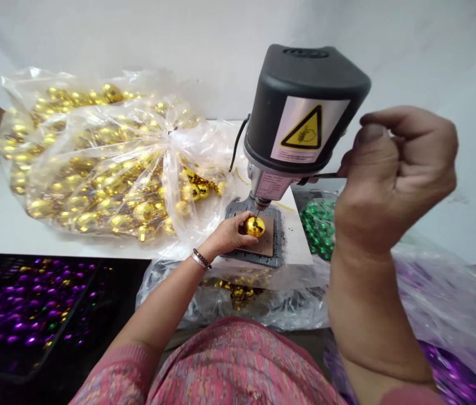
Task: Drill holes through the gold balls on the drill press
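Metallic gold ball [255, 226] rests on a brown board [263, 247] over the grey base plate [277, 256] of a bench drill press [259, 101], just below and to the right of the centre of the head view. The drill bit [257, 214] stands at the ball's 12 o'clock side; whether its tip has entered the ball cannot be told.

The left forearm runs in from 8 o'clock, its wrist wearing bracelets [201, 259] and lying nearly straight. The left hand [234, 232] cups the ball's 9 o'clock side, with thumb and fingers curved round and pinching it.

Between 2 and 3 o'clock of the ball, the right hand [384, 185] is raised, its forearm rising steeply from 4 o'clock. Its fingers are curled in, the index finger hooked above the thumb, with the outer end of the lever [326, 175] caught in the grasp; that end itself is hidden.

A clear bag [94, 169] of gold beads lies toward 9 to 10 o'clock, purple beads [22, 306] toward 8 to 9, green beads [319, 228] at 3, and more gold beads [240, 292] in plastic at 6.
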A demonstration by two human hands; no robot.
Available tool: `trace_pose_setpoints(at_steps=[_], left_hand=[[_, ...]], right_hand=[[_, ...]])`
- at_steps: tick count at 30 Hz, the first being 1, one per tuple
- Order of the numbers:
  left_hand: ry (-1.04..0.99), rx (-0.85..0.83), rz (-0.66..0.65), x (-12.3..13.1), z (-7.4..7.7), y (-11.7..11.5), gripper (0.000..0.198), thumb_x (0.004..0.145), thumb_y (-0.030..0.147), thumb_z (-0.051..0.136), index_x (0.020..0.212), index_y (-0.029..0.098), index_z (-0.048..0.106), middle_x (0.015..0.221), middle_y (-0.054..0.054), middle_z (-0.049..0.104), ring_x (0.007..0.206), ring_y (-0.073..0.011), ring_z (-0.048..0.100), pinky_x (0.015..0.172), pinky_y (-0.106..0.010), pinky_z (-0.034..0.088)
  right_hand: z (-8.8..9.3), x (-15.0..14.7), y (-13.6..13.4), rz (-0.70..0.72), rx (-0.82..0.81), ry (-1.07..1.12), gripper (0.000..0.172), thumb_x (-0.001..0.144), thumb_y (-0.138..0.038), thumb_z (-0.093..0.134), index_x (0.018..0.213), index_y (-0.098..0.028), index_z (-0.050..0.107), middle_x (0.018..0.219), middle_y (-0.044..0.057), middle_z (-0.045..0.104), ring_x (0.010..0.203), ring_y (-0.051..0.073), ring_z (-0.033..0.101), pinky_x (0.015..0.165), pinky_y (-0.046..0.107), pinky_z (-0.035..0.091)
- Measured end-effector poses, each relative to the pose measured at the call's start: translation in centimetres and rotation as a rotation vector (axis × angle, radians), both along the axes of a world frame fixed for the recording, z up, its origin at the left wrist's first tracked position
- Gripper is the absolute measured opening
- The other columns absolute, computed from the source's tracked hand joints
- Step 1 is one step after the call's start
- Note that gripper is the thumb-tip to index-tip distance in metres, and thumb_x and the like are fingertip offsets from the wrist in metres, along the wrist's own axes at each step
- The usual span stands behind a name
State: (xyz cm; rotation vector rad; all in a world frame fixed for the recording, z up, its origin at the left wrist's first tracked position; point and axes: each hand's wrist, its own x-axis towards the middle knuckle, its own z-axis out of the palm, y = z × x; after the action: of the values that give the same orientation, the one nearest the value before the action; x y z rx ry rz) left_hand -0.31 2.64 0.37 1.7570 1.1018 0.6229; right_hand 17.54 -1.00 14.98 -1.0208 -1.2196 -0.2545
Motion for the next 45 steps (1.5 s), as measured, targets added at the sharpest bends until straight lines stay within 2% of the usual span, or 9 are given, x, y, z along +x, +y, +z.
trace_pose_setpoints(at_steps=[4, 10, 19, 26, 30, 35, 38, 42, 45], left_hand=[[-0.094, -0.018, -0.039, -1.0, 0.3, -1.3, 0.063, 0.069, 0.028, 0.077, 0.13, 0.019, 0.061, 0.103, -0.001, 0.067, 0.088, -0.0167, 0.061, 0.08, -0.026, 0.049], [-0.063, 0.017, -0.116, -3.8, 1.5, -3.6, 0.057, 0.071, 0.027, 0.076, 0.126, 0.018, 0.065, 0.099, -0.003, 0.07, 0.082, -0.0158, 0.062, 0.077, -0.028, 0.052], [0.117, 0.083, -0.229, -8.1, 2.7, -4.9, 0.067, 0.074, 0.04, 0.081, 0.135, 0.019, 0.063, 0.119, -0.01, 0.074, 0.099, -0.0217, 0.068, 0.091, -0.036, 0.055], [0.503, 0.475, 0.28, -7.8, 3.2, 2.8, 0.036, 0.095, 0.013, 0.047, 0.124, 0.009, 0.067, 0.128, -0.018, 0.069, 0.119, -0.0246, 0.064, 0.106, -0.037, 0.049], [0.698, 0.663, 0.372, -7.5, 3.3, 6.4, 0.039, 0.092, 0.006, 0.043, 0.123, 0.011, 0.066, 0.129, -0.018, 0.065, 0.121, -0.0276, 0.061, 0.106, -0.041, 0.048], [0.863, 0.494, 0.579, -8.5, 3.6, 6.9, 0.038, 0.096, 0.029, 0.048, 0.127, 0.012, 0.063, 0.127, -0.021, 0.065, 0.112, -0.0326, 0.065, 0.094, -0.043, 0.052], [0.933, 0.33, 0.466, -9.2, 3.4, 6.1, 0.043, 0.094, 0.043, 0.053, 0.123, 0.014, 0.065, 0.119, -0.02, 0.069, 0.107, -0.0334, 0.068, 0.089, -0.041, 0.053], [0.982, 0.374, 0.158, -9.1, 2.2, 4.5, 0.051, 0.09, 0.036, 0.06, 0.139, 0.022, 0.057, 0.126, -0.014, 0.069, 0.112, -0.031, 0.067, 0.092, -0.038, 0.052], [0.927, 0.383, 0.148, -8.7, 1.3, 3.6, 0.058, 0.086, 0.028, 0.063, 0.143, 0.021, 0.054, 0.126, -0.015, 0.069, 0.114, -0.0319, 0.066, 0.095, -0.04, 0.05]], right_hand=[[1.5, 0.1, 0.4, 0.053, -0.048, 0.011, 0.025, 0.093, -0.035, 0.054, 0.099, -0.015, 0.069, 0.088, 0.001, 0.071, 0.076, 0.007, 0.066, 0.072, 0.026, 0.05], [0.8, 0.1, -0.2, 0.027, -0.078, 0.036, 0.03, 0.092, -0.041, 0.053, 0.098, -0.018, 0.071, 0.086, -0.004, 0.07, 0.085, 0.007, 0.067, 0.083, 0.029, 0.049], [0.6, -0.2, -0.8, 0.016, -0.129, 0.055, 0.032, 0.092, -0.044, 0.051, 0.103, -0.02, 0.07, 0.09, -0.009, 0.069, 0.1, 0.008, 0.067, 0.091, 0.034, 0.044], [0.3, 0.0, -1.0, 0.001, -0.132, 0.022, 0.032, 0.094, -0.04, 0.051, 0.106, -0.019, 0.071, 0.098, -0.003, 0.072, 0.101, 0.012, 0.068, 0.094, 0.038, 0.048], [0.0, 0.3, -1.0, -0.004, -0.108, -0.026, 0.029, 0.094, -0.037, 0.053, 0.106, -0.019, 0.072, 0.098, -0.001, 0.073, 0.097, 0.012, 0.069, 0.091, 0.037, 0.051], [-0.1, 0.2, -1.1, 0.02, -0.088, -0.038, 0.026, 0.095, -0.034, 0.053, 0.105, -0.021, 0.072, 0.096, -0.002, 0.072, 0.09, 0.01, 0.069, 0.084, 0.033, 0.053], [-0.2, 0.2, -1.1, 0.015, -0.085, -0.039, 0.025, 0.095, -0.034, 0.053, 0.105, -0.021, 0.072, 0.094, -0.002, 0.072, 0.089, 0.011, 0.069, 0.084, 0.035, 0.054], [-0.4, 0.3, -1.2, 0.035, -0.09, -0.045, 0.024, 0.095, -0.034, 0.052, 0.106, -0.022, 0.07, 0.096, -0.003, 0.071, 0.09, 0.009, 0.068, 0.086, 0.032, 0.053], [-0.5, 0.3, -1.1, 0.035, -0.084, -0.054, 0.025, 0.096, -0.035, 0.051, 0.105, -0.022, 0.07, 0.095, -0.002, 0.07, 0.092, 0.009, 0.068, 0.087, 0.031, 0.053]])
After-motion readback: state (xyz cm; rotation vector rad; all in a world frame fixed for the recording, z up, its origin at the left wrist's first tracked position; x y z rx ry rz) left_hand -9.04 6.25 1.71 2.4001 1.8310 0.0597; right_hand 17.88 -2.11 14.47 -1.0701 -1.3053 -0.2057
